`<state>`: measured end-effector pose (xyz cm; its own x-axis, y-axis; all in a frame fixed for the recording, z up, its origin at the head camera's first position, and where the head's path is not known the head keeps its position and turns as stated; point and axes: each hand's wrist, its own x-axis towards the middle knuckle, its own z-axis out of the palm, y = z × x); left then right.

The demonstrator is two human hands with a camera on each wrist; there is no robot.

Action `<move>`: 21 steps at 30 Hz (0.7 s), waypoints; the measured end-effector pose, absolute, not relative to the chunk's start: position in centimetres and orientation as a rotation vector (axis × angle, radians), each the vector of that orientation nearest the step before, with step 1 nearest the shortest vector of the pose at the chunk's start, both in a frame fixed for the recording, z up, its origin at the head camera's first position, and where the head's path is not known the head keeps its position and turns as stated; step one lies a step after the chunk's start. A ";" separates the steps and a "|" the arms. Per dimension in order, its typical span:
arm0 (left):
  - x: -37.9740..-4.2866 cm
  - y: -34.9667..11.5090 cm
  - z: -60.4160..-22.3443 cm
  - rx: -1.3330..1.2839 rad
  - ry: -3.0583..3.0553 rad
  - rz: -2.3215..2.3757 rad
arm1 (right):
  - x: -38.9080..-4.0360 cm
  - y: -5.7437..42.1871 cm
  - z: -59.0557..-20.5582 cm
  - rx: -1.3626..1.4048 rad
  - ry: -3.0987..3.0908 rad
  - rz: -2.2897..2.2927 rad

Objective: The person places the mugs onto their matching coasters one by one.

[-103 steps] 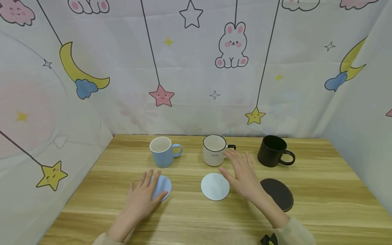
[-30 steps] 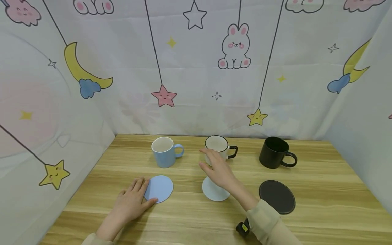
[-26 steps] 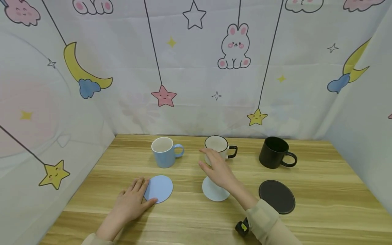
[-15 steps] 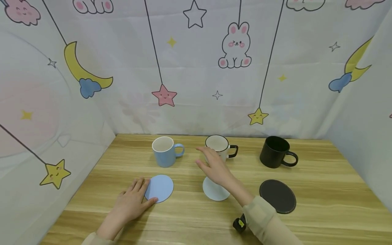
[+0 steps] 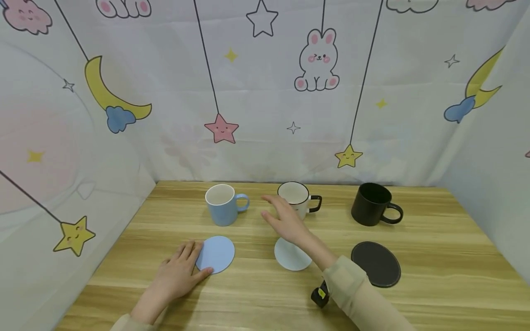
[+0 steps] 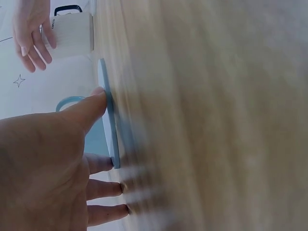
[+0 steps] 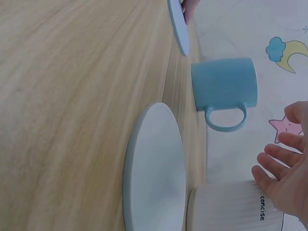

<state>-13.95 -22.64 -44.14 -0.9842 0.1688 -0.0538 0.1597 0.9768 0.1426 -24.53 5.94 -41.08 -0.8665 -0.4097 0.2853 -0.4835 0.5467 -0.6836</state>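
My left hand (image 5: 175, 273) rests on the table beside a light blue round coaster (image 5: 218, 253). Its thumb and index fingertip touch the coaster's left edge; in the left wrist view the other fingertips (image 6: 122, 210) reach the tabletop. My right hand (image 5: 287, 223) hovers palm-down with extended fingers, holding nothing. It overlaps the front of a white mug (image 5: 302, 211) with a black rim and black handle. Under that forearm lies a pale, whitish coaster (image 5: 288, 257), partly covered. The right wrist view shows the word "concise" on the white mug (image 7: 231, 207).
A light blue mug (image 5: 222, 210) stands behind the blue coaster. At the right are a black mug (image 5: 368, 204) and a dark coaster (image 5: 376, 265). A small black device (image 5: 319, 295) is at the right wrist. Printed cloth (image 5: 265, 92) encloses the wooden table (image 5: 256, 299).
The right hand has moved left from beside the white mug's handle to across its front, drifting slightly further left lately. The left hand slid back toward the coaster's left edge, then stayed still.
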 end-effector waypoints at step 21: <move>-14.2 -22.5 -44.0 0.275 3.034 0.177 | -27.1 3.7 -40.9 0.729 -2.680 1.502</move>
<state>-14.17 -22.46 -44.01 -0.9797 0.1843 -0.0790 0.1739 0.9770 0.1234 -27.09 3.68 -40.94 -0.8933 -0.3994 0.2061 -0.3844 0.4411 -0.8110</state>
